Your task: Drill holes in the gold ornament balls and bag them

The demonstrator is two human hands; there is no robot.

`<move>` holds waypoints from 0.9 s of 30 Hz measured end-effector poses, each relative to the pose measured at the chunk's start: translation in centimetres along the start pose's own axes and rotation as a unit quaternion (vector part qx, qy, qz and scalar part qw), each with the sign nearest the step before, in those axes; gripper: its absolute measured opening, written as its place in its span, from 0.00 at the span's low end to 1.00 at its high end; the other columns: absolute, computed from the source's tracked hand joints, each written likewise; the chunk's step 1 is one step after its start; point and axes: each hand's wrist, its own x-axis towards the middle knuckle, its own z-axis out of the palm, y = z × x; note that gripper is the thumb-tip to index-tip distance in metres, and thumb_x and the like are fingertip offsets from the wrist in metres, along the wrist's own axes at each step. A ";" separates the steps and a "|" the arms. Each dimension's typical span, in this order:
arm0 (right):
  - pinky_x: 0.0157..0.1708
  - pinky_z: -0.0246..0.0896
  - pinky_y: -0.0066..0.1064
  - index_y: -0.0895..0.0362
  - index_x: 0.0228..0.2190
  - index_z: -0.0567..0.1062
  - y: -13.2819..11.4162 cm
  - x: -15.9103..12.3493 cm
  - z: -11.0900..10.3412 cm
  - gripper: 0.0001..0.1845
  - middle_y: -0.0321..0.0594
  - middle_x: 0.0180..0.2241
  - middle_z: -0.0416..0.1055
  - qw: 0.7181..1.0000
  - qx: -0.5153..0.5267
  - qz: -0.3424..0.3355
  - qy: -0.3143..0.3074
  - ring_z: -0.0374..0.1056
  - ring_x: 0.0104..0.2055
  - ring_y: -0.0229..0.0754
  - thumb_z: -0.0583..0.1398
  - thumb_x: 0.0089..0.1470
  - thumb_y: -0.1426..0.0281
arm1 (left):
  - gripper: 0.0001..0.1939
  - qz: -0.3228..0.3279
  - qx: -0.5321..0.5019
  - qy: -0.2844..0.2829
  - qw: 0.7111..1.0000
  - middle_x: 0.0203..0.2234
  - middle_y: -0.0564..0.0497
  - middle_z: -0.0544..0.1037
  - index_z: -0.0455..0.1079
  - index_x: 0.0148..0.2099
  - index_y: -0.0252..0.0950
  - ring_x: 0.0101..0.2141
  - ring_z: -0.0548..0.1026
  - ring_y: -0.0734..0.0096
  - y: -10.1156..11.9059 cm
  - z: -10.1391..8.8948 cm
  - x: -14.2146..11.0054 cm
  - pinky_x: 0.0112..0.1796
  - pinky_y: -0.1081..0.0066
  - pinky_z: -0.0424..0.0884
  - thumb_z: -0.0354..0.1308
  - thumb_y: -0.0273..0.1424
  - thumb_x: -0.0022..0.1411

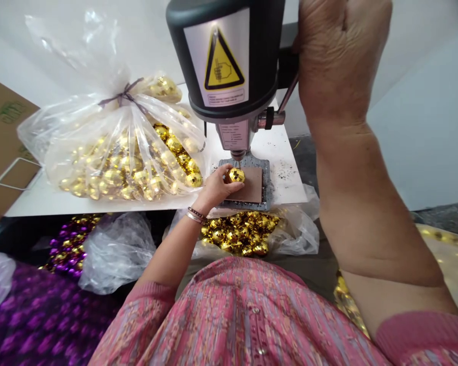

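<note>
My left hand is closed around a small gold faceted ball, which it holds on the brown pad of a bench press, right under the ram. My right hand is raised at the upper right, its fingers wrapped round the machine's lever. The black machine head carries a yellow hand-warning sticker.
A tied clear bag of gold balls lies on the white table at left. An open bag of gold balls sits in my lap below the table edge. Purple balls and a cardboard box are at left.
</note>
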 end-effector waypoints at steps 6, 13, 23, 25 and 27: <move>0.39 0.45 0.21 0.57 0.26 0.52 0.1 -0.1 0.1 0.19 0.26 0.24 0.46 1.000 -0.008 -0.005 -0.020 0.44 0.31 0.21 0.48 0.71 0.72 | 0.32 0.067 0.092 0.000 0.994 0.48 0.42 0.80 0.76 0.59 0.33 0.49 0.77 0.57 0.8 0.8 1.0 0.55 0.61 0.73 0.75 0.29 0.52; 0.41 0.47 0.23 0.56 0.26 0.52 0.3 -0.5 -0.1 0.20 0.24 0.24 0.50 0.998 0.049 -0.021 -0.026 0.48 0.31 0.23 0.55 0.69 0.67 | 0.33 0.067 0.008 -0.032 0.997 0.49 0.45 0.81 0.77 0.60 0.34 0.49 0.79 0.57 -0.4 1.2 1.8 0.57 0.59 0.75 0.75 0.28 0.50; 0.35 0.51 0.24 0.58 0.30 0.61 3.6 -7.5 -3.5 0.13 0.31 0.26 0.57 0.970 -0.008 -0.242 -0.002 0.53 0.29 0.26 0.52 0.66 0.64 | 0.38 0.039 -0.056 -0.030 0.997 0.50 0.44 0.84 0.75 0.64 0.31 0.49 0.81 0.57 -0.5 2.1 1.4 0.55 0.60 0.75 0.75 0.27 0.50; 0.34 0.52 0.24 0.59 0.32 0.66 4.4 -8.5 -4.0 0.10 0.31 0.28 0.61 0.963 -0.047 -0.266 -0.002 0.53 0.29 0.25 0.52 0.65 0.67 | 0.36 0.044 -0.067 -0.031 0.996 0.49 0.44 0.84 0.76 0.63 0.32 0.48 0.81 0.57 -0.8 2.3 1.5 0.54 0.61 0.76 0.74 0.27 0.50; 0.33 0.51 0.24 0.59 0.33 0.69 4.9 -9.0 -4.3 0.09 0.32 0.28 0.63 0.956 -0.059 -0.288 -0.003 0.53 0.29 0.25 0.53 0.65 0.69 | 0.34 0.052 -0.074 -0.036 0.995 0.47 0.46 0.84 0.77 0.61 0.32 0.45 0.81 0.58 -1.1 2.5 1.6 0.51 0.62 0.76 0.74 0.27 0.51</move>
